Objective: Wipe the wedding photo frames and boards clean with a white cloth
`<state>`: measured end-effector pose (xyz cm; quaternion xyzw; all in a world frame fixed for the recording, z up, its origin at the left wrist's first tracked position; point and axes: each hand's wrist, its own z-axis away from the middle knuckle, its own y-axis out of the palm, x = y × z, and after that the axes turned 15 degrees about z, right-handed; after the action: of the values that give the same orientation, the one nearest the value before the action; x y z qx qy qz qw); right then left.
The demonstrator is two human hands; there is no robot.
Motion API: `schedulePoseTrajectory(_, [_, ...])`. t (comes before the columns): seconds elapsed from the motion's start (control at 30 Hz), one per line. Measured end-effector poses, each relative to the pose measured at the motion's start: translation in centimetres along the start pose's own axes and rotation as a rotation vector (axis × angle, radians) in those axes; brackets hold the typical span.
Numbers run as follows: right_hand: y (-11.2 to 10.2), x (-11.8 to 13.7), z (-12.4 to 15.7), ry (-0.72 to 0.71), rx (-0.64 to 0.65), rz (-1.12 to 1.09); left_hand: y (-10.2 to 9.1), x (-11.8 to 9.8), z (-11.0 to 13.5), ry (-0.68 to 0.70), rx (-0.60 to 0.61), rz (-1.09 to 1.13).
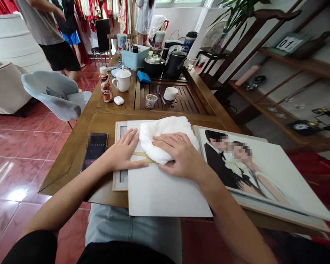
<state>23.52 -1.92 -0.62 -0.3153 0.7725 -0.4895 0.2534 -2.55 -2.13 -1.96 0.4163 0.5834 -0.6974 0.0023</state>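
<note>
My right hand [181, 156] presses on a bunched white cloth [167, 128], fingers curled over its top and thumb along its near edge. The cloth lies on a white board [165, 196] at the table's front edge. My left hand [125, 152] rests open on the board's left side, thumb and fingers spread, its fingertips by the cloth. Between the hands shows a yellowish marking or strip [144, 158], partly hidden by the cloth. Beneath the board, a light wooden frame [122, 180] sticks out on the left.
A phone [95, 150] lies left of the frame. To the right are stacked framed photos [275, 172] of a couple. Farther back stand a coffee bottle [106, 88], a lidded white mug [123, 80], an earphone case [118, 100], a small cup [171, 93] and a black kettle [175, 65].
</note>
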Motion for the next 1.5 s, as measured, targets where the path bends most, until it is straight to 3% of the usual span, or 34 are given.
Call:
schedulePoseTrajectory(0.3, [0.09, -0.29, -0.02, -0.051, -0.031, -0.023, 0.00, -0.01, -0.02, 0.012, -0.009, 0.006])
schedulePoseTrajectory(0.6, [0.17, -0.10, -0.01, 0.131, -0.018, 0.107, 0.25, 0.24, 0.10, 0.002, -0.012, -0.011])
schedulePoseTrajectory(0.9, [0.05, 0.05, -0.04, -0.028, -0.059, 0.013, -0.02, -0.09, -0.05, -0.006, 0.003, 0.016])
schedulePoseTrajectory(1.17, [-0.02, -0.25, 0.10, 0.108, -0.060, 0.095, 0.18, 0.06, 0.10, -0.001, -0.009, -0.003])
schedulePoseTrajectory(1.37, [0.01, -0.06, -0.02, -0.027, -0.070, -0.029, 0.10, 0.02, 0.04, 0.002, -0.006, -0.008])
schedulePoseTrajectory(1.5, [-0.11, 0.09, -0.11, -0.027, -0.069, -0.037, -0.02, -0.23, 0.08, 0.001, -0.018, -0.046])
